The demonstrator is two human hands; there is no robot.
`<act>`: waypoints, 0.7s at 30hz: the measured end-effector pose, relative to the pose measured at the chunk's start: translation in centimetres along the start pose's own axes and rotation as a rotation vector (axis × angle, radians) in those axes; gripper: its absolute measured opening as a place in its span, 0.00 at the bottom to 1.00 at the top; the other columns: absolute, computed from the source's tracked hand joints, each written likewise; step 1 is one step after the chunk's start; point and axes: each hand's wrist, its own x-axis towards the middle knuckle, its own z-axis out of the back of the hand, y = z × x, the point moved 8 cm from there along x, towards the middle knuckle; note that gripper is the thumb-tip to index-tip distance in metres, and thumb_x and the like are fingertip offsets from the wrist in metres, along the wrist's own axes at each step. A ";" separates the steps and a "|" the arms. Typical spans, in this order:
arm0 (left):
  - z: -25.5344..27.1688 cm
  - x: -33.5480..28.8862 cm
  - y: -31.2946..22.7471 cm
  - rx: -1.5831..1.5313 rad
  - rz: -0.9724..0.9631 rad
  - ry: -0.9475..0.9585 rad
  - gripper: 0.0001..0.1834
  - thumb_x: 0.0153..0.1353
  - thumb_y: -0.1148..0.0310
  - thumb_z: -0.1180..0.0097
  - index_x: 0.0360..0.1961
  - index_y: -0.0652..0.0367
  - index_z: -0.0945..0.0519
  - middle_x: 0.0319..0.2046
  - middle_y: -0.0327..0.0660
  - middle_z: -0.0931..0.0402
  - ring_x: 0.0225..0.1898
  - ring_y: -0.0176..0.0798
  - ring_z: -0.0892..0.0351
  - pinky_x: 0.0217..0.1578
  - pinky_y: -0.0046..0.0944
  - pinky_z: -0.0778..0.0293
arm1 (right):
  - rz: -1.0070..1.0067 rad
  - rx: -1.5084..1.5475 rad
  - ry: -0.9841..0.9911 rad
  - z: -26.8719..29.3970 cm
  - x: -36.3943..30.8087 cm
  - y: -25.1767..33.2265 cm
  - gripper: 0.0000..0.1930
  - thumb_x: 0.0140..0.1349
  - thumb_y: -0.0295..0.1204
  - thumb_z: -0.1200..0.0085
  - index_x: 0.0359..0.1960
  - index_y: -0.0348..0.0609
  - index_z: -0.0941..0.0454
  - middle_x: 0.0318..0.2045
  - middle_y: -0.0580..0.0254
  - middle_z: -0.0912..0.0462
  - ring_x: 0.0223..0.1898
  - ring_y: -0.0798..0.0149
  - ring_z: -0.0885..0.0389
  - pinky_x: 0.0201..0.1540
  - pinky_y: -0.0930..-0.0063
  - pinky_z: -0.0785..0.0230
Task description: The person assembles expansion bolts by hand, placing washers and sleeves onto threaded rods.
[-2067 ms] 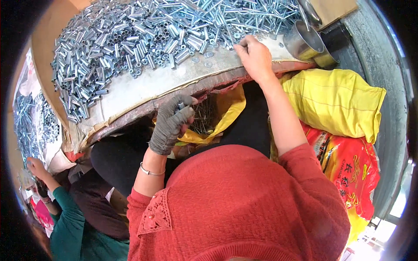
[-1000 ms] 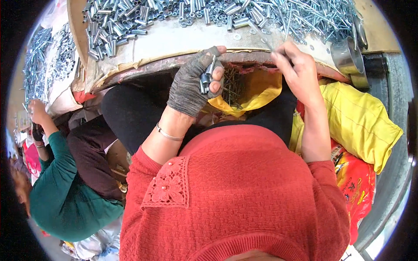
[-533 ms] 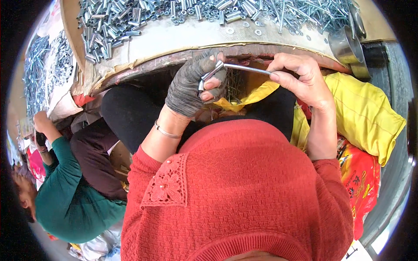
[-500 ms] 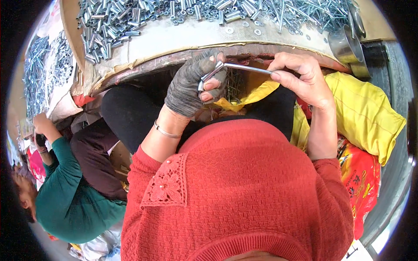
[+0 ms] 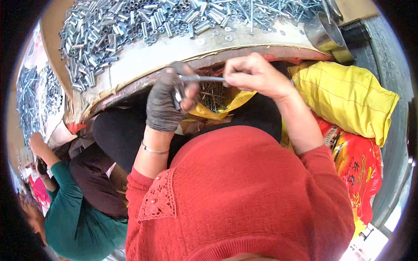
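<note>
My left hand (image 5: 164, 102), in a dark grey fingerless glove, is closed around short shiny metal tubes (image 5: 177, 96); blur hides how many. Between finger and thumb, my right hand (image 5: 257, 77), bare, pinches the end of a thin metal rod (image 5: 204, 78). The rod lies nearly level between the hands, its left end at my left fingertips. Motion blur hides whether that end is inside a tube. Below the hands, an open yellow bag (image 5: 209, 114) holds many thin metal pieces (image 5: 214, 96).
Loose metal tubes (image 5: 98, 43), washers (image 5: 229, 38) and long rods (image 5: 251, 17) cover the worktable ahead. A metal cup (image 5: 324, 37) stands at its right edge. Yellow sack (image 5: 344, 98) and red bag (image 5: 359, 169) lie rightward. A co-worker in a green top (image 5: 82, 217) sits left.
Both hands have moved left, the right one farther, so they are closer together. The rod has shifted left with the right hand. The whole view has shifted slightly.
</note>
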 end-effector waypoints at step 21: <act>1.8 2.1 0.5 1.132 -0.552 0.002 0.19 0.50 0.67 0.38 0.44 0.56 0.25 0.41 0.41 0.24 0.44 0.45 0.24 0.44 0.43 0.27 | 0.808 -0.833 -0.790 -5.8 3.0 9.1 0.20 0.46 0.44 0.40 0.32 0.41 0.26 0.34 0.58 0.26 0.40 0.51 0.25 0.42 0.59 0.30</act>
